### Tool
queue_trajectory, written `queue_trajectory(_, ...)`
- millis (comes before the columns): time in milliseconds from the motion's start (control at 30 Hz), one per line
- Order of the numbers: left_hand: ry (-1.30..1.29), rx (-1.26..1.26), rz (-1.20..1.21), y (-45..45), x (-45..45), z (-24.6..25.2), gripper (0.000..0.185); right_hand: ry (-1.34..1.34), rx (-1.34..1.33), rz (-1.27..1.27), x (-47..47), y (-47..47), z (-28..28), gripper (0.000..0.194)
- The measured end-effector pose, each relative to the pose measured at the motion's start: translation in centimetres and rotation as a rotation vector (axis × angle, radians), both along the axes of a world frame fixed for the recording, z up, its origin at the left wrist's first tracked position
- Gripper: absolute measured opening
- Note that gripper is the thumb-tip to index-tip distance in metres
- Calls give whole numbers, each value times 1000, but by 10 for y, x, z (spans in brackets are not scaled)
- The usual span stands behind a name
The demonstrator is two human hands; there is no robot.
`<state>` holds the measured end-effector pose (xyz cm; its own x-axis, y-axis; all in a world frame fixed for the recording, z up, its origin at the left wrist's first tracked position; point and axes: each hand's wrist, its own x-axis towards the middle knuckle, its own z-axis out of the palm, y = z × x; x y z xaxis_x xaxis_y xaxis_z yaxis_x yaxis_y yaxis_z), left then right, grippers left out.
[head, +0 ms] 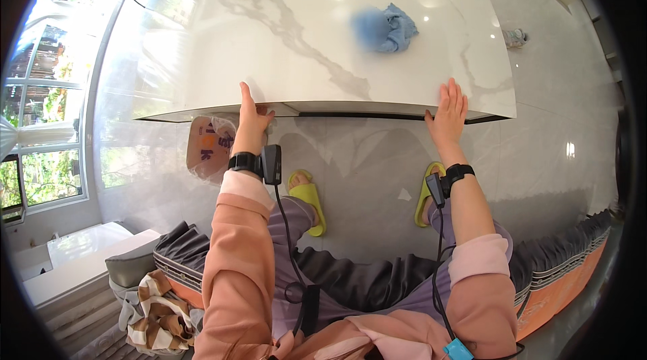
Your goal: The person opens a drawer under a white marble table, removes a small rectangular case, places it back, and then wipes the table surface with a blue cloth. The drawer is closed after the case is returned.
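My left hand (pixel 252 111) is at the near edge of a white marble-patterned table (pixel 323 72), its fingers apart and nothing held. Towards the right end of the same edge, my right hand (pixel 449 107) rests with its fingers over the tabletop and its thumb at the edge, also holding nothing. A crumpled blue cloth (pixel 401 29) lies on the tabletop beyond the hands, nearer to the right one. A blurred blue patch covers the view at the cloth's left side; what it is, I cannot tell.
Below my left hand, a pinkish container with a clear plastic bag (pixel 204 150) stands on the floor. A sofa with dark and orange covering (pixel 561 269) is behind me, with a checked cloth (pixel 156 317) at its left. A small pale object (pixel 515 37) lies beyond the table's right edge.
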<state>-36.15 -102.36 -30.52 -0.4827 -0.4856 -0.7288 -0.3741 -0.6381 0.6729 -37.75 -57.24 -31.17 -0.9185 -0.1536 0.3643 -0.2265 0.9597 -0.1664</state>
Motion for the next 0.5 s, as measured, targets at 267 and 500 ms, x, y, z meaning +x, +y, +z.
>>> queue_trajectory(267, 193, -82, 66, 7, -4, -25, 66, 78, 6, 7, -1, -2, -4, 80)
queue_trajectory(500, 137, -66, 89, 9, -6, -20, 62, 50, 26, 27, 0, -4, 0, 80)
